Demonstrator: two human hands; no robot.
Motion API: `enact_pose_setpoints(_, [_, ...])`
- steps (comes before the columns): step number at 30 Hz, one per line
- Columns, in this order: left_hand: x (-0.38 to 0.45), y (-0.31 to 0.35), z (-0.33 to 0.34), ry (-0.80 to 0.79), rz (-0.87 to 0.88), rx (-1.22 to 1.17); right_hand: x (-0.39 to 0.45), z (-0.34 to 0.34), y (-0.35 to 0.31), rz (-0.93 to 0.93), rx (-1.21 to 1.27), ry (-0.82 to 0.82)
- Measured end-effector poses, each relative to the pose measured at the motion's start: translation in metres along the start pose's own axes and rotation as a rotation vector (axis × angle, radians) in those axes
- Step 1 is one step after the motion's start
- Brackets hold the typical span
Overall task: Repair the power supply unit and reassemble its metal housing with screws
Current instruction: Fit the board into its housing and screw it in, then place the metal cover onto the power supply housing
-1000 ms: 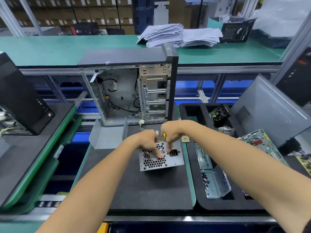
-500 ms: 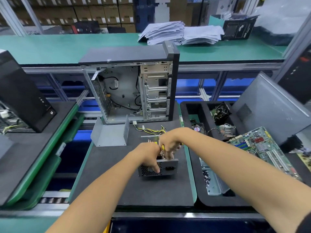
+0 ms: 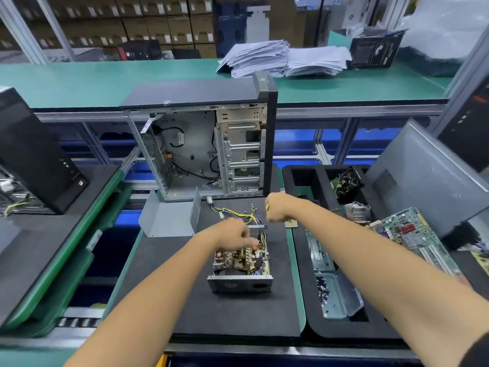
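Right hand (image 3: 277, 209) clenched around yellow-handled tool (image 3: 267, 207), probably a screwdriver, held up clear of the work. Left hand (image 3: 234, 235) with fingers curled down at far edge of open power supply unit (image 3: 242, 263), blurred, cannot tell if pinching anything. Unit mid-mat, board exposed for repair. Metal cover (image 3: 169, 219) parked far left. Screws (image 3: 321, 286) in right tray, within reach.

No text can be read with certainty: white marks are seen on the black box (image 3: 375, 53) (far bench, right), too blurred to be made out.
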State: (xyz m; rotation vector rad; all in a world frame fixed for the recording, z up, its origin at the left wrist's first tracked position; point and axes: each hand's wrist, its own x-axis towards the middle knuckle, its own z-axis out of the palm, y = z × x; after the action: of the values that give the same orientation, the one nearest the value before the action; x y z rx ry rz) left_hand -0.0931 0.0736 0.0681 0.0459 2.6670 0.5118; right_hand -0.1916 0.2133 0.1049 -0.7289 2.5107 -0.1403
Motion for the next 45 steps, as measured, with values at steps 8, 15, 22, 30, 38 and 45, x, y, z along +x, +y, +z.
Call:
enact_pose_setpoints(8, [0.013,-0.044,-0.006,0.515,-0.188,-0.062,0.047,0.006,-0.002,0.112,0.249,0.04])
enact_pose_setpoints(15, [0.038,-0.108,-0.024,0.713,-0.348,-0.074,0.081,0.017,0.01,0.266,0.272,0.021])
enact_pose_setpoints(22, [0.055,-0.137,-0.026,0.519,-0.553,-0.341,0.097,0.037,0.003,0.328,0.308,-0.138])
enact_pose_setpoints(30, [0.056,-0.136,-0.024,0.434,-0.552,-0.195,0.097,0.031,0.003,0.259,0.321,-0.192])
enact_pose_setpoints(38, [0.029,-0.131,-0.032,0.624,-0.673,-0.06,0.086,0.007,-0.012,0.081,0.23,0.089])
enact_pose_setpoints(45, [-0.02,-0.133,-0.038,0.688,-0.783,0.048,0.074,0.002,-0.045,-0.092,0.195,0.062])
